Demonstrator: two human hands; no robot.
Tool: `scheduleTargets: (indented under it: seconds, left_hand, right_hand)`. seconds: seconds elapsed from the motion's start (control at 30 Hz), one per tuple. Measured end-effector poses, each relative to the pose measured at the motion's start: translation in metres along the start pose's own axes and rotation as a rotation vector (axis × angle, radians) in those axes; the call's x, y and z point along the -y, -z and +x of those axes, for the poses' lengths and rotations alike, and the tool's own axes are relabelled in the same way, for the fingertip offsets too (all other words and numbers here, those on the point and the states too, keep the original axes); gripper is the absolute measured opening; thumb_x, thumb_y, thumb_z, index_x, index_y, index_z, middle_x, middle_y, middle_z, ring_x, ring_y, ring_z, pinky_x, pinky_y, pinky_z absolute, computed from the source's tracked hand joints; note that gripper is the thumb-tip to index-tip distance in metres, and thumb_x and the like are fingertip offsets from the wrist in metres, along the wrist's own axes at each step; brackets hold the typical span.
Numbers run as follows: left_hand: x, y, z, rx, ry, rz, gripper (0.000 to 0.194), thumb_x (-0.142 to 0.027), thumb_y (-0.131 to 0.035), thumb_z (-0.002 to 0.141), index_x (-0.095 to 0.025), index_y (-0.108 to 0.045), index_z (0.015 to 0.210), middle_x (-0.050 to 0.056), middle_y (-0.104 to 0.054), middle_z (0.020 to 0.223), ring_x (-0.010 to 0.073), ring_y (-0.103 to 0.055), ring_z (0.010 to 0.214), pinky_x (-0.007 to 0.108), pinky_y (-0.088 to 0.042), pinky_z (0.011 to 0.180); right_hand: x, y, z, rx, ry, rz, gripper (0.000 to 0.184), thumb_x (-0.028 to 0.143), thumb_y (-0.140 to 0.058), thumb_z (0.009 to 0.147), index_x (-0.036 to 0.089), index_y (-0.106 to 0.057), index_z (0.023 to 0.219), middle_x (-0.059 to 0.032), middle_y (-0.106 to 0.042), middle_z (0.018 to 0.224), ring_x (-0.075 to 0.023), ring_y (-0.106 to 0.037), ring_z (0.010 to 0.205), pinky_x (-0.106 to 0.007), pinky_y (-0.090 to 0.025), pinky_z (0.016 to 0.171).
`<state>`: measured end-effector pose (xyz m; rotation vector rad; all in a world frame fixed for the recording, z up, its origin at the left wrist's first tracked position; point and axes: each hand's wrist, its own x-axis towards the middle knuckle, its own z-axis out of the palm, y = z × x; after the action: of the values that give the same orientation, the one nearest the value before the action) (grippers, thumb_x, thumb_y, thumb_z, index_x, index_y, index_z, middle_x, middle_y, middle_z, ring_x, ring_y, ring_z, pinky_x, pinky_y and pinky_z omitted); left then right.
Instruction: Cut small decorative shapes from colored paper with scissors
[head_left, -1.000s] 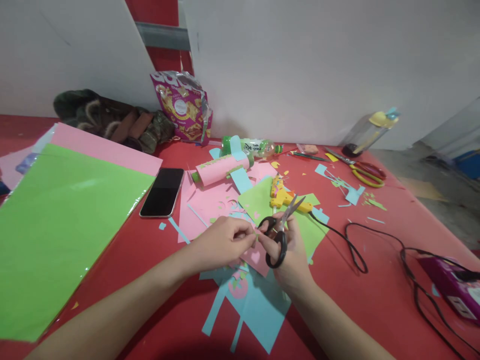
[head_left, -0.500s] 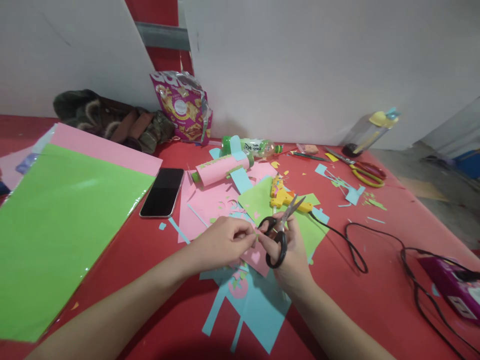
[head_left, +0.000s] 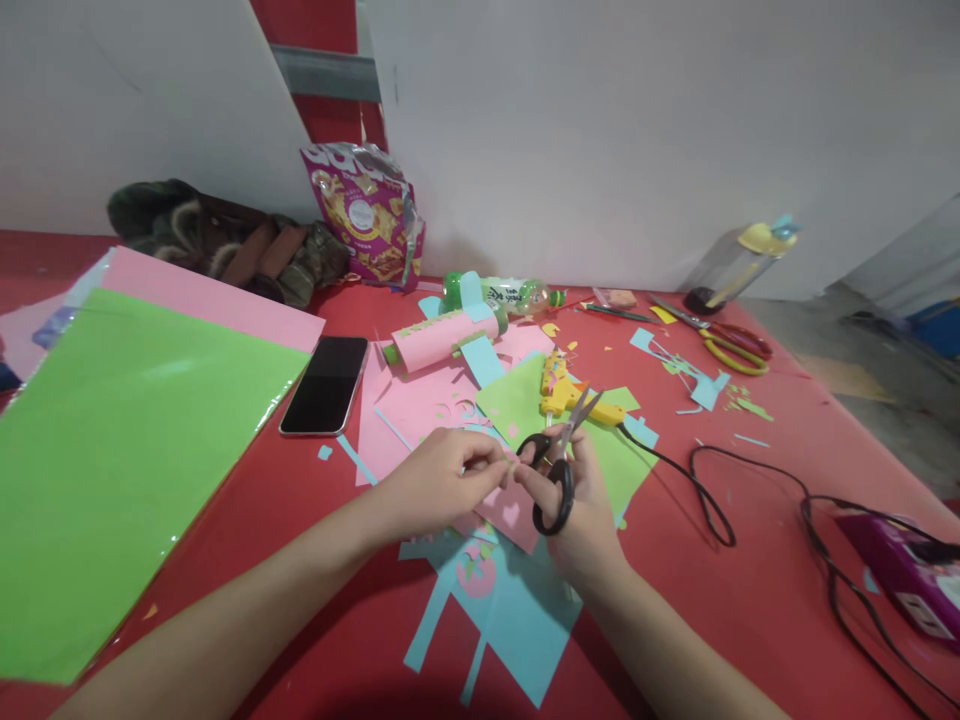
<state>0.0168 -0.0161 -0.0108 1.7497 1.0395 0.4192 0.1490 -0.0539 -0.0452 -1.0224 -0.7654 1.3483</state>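
Black-handled scissors [head_left: 556, 490] hang in my right hand [head_left: 589, 520], blades pointing up and away and slightly apart. My left hand [head_left: 450, 478] is closed in a pinch, its fingertips meeting those of my right hand. Whatever lies between the fingertips is too small to make out. Below them are a pink paper piece [head_left: 517, 518] and a blue sheet [head_left: 536, 625] with a round pink cutout [head_left: 477, 577] on it. Just beyond the scissors, a yellow glue gun [head_left: 570, 400] rests on green paper [head_left: 517, 395].
Left of my hands lie a phone [head_left: 326, 386] and a large green sheet [head_left: 150, 460]. A pink paper roll [head_left: 442, 340], a green bottle [head_left: 517, 295] and a snack bag [head_left: 364, 220] stand or lie behind. Red-and-yellow scissors [head_left: 731, 345], a black cable [head_left: 757, 462] and a purple box [head_left: 900, 580] are rightward.
The scissors' blades have come closer together and tilted slightly. My left hand has shifted very little, and the fingertips still meet. Everything else on the table stays put.
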Motion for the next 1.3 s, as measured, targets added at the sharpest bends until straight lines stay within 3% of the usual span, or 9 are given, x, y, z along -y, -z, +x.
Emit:
scheduleTargets:
  seconds: [0.13, 0.3, 0.47, 0.7, 1.3]
  left_hand:
    - [0.002, 0.009, 0.001, -0.149, -0.041, -0.026, 0.022, -0.023, -0.041, 0.076, -0.014, -0.047, 0.056, -0.004, -0.042, 0.054, 0.0078, -0.038, 0.053, 0.018, -0.031, 0.05]
    - [0.001, 0.019, -0.002, -0.308, -0.051, -0.074, 0.02, -0.024, -0.044, 0.076, -0.013, -0.05, 0.06, -0.005, -0.041, 0.053, 0.0062, -0.035, 0.049, 0.017, -0.03, 0.047]
    - [-0.001, 0.02, -0.003, -0.339, -0.06, -0.058, 0.02, -0.023, -0.044, 0.076, -0.013, -0.049, 0.058, -0.004, -0.042, 0.053, 0.0059, -0.034, 0.048, 0.017, -0.029, 0.045]
    - [-0.001, 0.013, -0.002, -0.273, -0.069, 0.044, 0.022, -0.022, -0.041, 0.076, -0.014, -0.045, 0.057, -0.005, -0.037, 0.053, 0.0071, -0.035, 0.051, 0.018, -0.03, 0.048]
    - [-0.004, 0.009, -0.005, -0.283, -0.082, 0.097, 0.022, -0.023, -0.038, 0.077, -0.015, -0.042, 0.057, -0.004, -0.041, 0.055, 0.0083, -0.038, 0.054, 0.019, -0.032, 0.052]
  right_hand:
    - [-0.001, 0.0, -0.001, 0.073, -0.067, -0.013, 0.031, 0.02, -0.064, 0.064, 0.023, -0.041, 0.084, 0.0065, -0.048, 0.064, -0.0078, -0.047, 0.058, -0.021, -0.038, 0.056]
    - [-0.001, 0.002, -0.004, 0.313, -0.179, -0.057, 0.035, 0.035, -0.064, 0.065, 0.023, -0.039, 0.086, 0.0048, -0.044, 0.067, -0.0086, -0.044, 0.055, -0.024, -0.036, 0.052]
    - [0.001, 0.001, -0.006, 0.465, -0.235, -0.116, 0.039, 0.038, -0.065, 0.064, 0.022, -0.038, 0.086, 0.0049, -0.043, 0.066, -0.0081, -0.043, 0.056, -0.024, -0.034, 0.053]
    - [0.001, 0.001, -0.005, 0.469, -0.241, -0.102, 0.037, 0.037, -0.065, 0.065, 0.021, -0.037, 0.084, 0.0052, -0.043, 0.066, -0.0077, -0.044, 0.056, -0.023, -0.035, 0.052]
    - [0.0, 0.003, -0.005, 0.46, -0.236, -0.088, 0.039, 0.039, -0.065, 0.064, 0.022, -0.038, 0.086, 0.0049, -0.043, 0.067, -0.0084, -0.043, 0.056, -0.024, -0.033, 0.053]
